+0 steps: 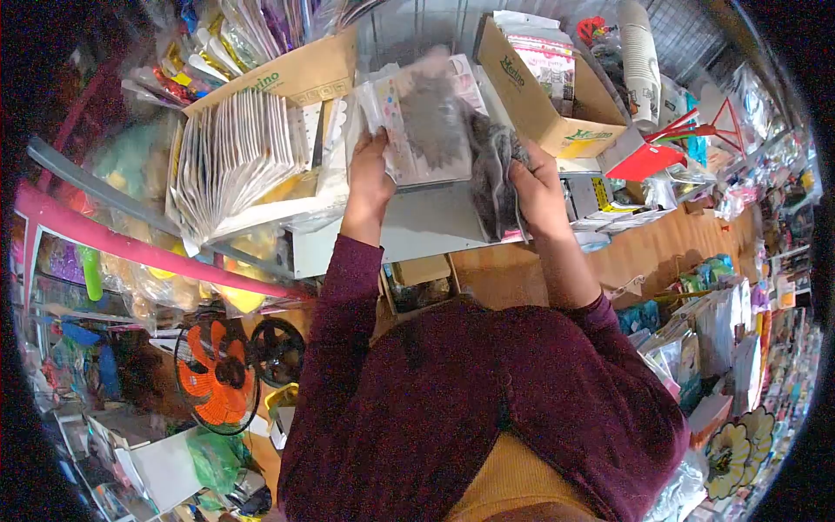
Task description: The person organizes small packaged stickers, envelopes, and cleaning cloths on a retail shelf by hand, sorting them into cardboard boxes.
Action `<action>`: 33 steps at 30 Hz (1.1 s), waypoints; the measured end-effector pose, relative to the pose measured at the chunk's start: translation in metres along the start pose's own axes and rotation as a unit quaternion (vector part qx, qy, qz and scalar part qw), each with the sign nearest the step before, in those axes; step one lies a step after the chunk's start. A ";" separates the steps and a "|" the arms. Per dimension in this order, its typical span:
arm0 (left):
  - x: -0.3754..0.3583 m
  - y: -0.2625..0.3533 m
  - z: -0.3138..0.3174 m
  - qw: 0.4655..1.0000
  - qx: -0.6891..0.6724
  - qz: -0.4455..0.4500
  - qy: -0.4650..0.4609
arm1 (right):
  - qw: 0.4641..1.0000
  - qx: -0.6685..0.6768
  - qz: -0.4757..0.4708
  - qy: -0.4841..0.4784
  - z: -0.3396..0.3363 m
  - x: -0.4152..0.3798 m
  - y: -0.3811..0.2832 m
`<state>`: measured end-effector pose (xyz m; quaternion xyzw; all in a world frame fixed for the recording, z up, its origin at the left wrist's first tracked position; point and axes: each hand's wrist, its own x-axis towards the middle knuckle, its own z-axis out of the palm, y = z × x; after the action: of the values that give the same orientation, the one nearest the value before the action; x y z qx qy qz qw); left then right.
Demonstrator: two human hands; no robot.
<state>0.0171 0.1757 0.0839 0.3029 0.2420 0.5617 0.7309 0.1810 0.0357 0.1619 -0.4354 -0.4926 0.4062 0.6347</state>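
My left hand pinches the near left edge of a clear plastic packet, closed on it. Pale printed sheets with coloured dots show through the packet. Over its middle lies a blurred dark grey patch, whose kind I cannot make out. My right hand is closed, thumb on top, round a crumpled dark grey bundle that hangs at the packet's right side. A white shelf top lies below both hands.
Left of the hands, an open cardboard box stands behind a row of white packets. Another cardboard box with pink printed packs is at right, near stacked paper cups. A pink rail and an orange fan are at lower left.
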 end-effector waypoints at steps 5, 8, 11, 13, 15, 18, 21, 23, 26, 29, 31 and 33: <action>0.010 -0.034 -0.027 0.981 -0.068 -0.054 -0.171 | 0.973 -0.097 -0.143 -0.153 0.015 0.002 -0.016; -0.015 -0.025 -0.008 0.963 -0.200 -0.139 -0.115 | 0.985 -0.129 -0.115 0.011 0.008 0.020 -0.021; -0.036 -0.019 -0.008 0.948 -0.277 -0.154 -0.036 | 0.975 -0.130 -0.152 0.093 -0.010 0.044 -0.012; -0.037 -0.029 -0.019 0.954 -0.251 -0.154 -0.060 | 0.962 -0.165 -0.186 0.113 -0.012 0.047 0.000; -0.042 -0.038 -0.030 0.959 -0.220 -0.158 -0.084 | 0.868 -0.400 -0.291 0.039 -0.005 0.044 0.013; -0.035 -0.058 -0.061 0.937 -0.248 -0.134 -0.207 | 0.850 -0.451 -0.239 -0.131 0.008 0.028 0.048; -0.050 -0.060 -0.055 0.956 -0.250 -0.055 -0.145 | 0.842 -0.449 -0.228 -0.196 0.007 0.021 0.070; -0.060 -0.057 -0.048 0.987 -0.137 -0.056 -0.069 | 0.840 -0.443 -0.227 -0.218 0.005 0.021 0.075; -0.061 -0.066 -0.055 0.970 -0.227 -0.065 -0.062 | 0.794 -0.501 -0.256 -0.232 0.002 0.025 0.079; -0.080 -0.068 -0.062 0.968 -0.227 -0.084 -0.069 | 0.762 -0.549 -0.252 -0.233 0.002 0.032 0.080; -0.098 -0.062 -0.073 0.966 -0.229 -0.095 -0.071 | 0.751 -0.579 -0.225 -0.226 -0.004 0.043 0.088; -0.103 -0.064 -0.076 0.965 -0.228 -0.105 -0.073 | 0.760 -0.586 -0.186 -0.210 -0.012 0.056 0.097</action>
<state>-0.0182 0.0769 -0.0137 0.1410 0.0839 0.4984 0.8513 0.1945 0.1152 0.0836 -0.5260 -0.8269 -0.0067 0.1988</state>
